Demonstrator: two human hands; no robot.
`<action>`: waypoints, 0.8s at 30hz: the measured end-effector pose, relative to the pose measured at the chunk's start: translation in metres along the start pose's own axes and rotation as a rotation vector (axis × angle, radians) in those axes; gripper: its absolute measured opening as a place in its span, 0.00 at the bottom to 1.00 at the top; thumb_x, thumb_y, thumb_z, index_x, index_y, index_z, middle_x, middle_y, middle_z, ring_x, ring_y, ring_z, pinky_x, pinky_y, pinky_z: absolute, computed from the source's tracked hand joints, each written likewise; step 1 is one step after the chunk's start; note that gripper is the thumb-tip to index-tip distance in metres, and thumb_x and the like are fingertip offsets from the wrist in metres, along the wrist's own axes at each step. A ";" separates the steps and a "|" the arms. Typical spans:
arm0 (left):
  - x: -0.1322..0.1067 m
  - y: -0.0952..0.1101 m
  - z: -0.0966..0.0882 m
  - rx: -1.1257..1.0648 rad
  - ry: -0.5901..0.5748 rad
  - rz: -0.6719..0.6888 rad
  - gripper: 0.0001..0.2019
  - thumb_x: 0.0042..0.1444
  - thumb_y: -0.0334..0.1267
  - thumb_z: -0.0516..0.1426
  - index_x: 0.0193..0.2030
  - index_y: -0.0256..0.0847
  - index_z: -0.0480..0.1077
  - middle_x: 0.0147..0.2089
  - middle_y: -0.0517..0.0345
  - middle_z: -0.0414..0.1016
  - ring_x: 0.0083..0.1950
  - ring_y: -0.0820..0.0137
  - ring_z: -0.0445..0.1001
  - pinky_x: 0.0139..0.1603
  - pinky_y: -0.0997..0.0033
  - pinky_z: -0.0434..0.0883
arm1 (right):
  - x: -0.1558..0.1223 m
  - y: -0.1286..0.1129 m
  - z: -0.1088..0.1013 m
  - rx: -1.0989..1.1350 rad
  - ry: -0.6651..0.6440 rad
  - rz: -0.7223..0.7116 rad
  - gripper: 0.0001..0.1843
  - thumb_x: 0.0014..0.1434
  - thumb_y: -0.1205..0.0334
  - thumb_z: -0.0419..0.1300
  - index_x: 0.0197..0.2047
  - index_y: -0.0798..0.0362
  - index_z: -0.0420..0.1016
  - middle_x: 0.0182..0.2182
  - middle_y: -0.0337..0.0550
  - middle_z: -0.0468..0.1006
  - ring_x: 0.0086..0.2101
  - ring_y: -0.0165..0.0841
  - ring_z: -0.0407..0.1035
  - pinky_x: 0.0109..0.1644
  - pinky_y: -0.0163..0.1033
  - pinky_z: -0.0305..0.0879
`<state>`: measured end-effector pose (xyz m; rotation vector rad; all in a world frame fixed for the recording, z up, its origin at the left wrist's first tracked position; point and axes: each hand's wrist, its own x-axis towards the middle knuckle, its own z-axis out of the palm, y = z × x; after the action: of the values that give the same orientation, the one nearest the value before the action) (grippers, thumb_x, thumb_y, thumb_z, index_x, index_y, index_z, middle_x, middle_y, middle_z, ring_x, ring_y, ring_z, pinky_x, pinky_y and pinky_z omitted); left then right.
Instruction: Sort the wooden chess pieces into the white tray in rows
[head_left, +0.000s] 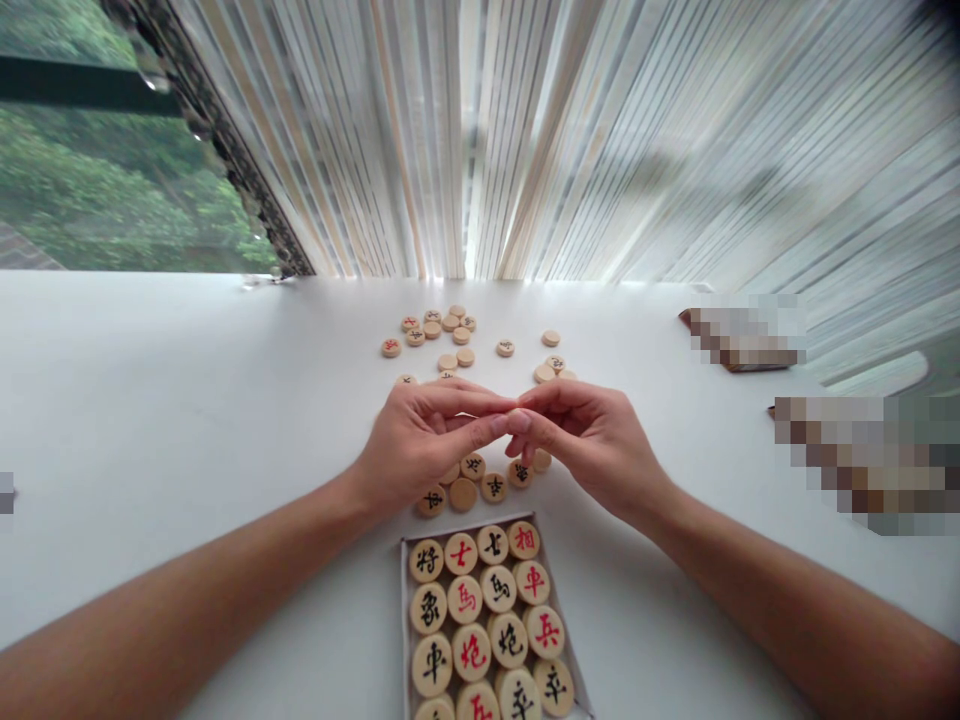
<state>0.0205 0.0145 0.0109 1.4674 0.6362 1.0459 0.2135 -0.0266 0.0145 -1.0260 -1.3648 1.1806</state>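
Note:
My left hand point(424, 435) and my right hand point(581, 430) meet fingertip to fingertip above the white table point(187, 400). Both pinch together at about the same spot; what sits between the fingers is hidden. Below them lies a shallow tray point(406, 640) packed with round wooden chess discs point(487, 620) marked in red and black characters. A few loose discs point(480, 485) lie just under my hands, touching the table. More loose discs point(450, 335) are scattered farther back.
A striped curtain point(600, 130) hangs behind the table's far edge, with a window onto greenery point(97, 180) at the back left. Blurred-out objects point(750, 335) sit at the right side of the table.

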 end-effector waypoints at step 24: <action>0.000 -0.004 -0.007 -0.180 -0.032 -0.161 0.20 0.52 0.35 0.76 0.52 0.36 0.85 0.39 0.50 0.90 0.36 0.63 0.89 0.40 0.69 0.88 | 0.001 0.006 -0.003 0.361 -0.072 0.210 0.17 0.53 0.59 0.81 0.44 0.55 0.85 0.28 0.44 0.88 0.25 0.31 0.80 0.28 0.30 0.77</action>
<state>0.0155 0.0186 0.0061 1.2532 0.6108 0.9284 0.2160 -0.0246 0.0082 -0.8863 -1.0621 1.5670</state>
